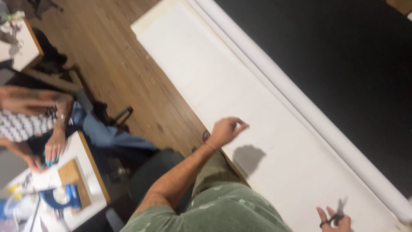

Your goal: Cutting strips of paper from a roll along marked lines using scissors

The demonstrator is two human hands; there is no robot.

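My left hand (226, 129) hovers over a long white sheet (223, 81) spread on the table, fingers curled in with nothing visible in them. Its shadow falls on the sheet just to the right. My right hand (334, 221) sits at the bottom edge of the view, over the same sheet, with fingers through the loops of black scissors (339, 210). A white paper roll (300, 103) runs along the sheet's far side, next to a black surface (343, 51). My green shirt fills the lower middle.
Wooden floor (116, 56) lies left of the sheet. Another person with a patterned top, blue jeans and teal nails rests a hand (53, 148) on a small white table (81, 150) holding a blue tool (64, 197). A second white table (23, 49) stands at the top left.
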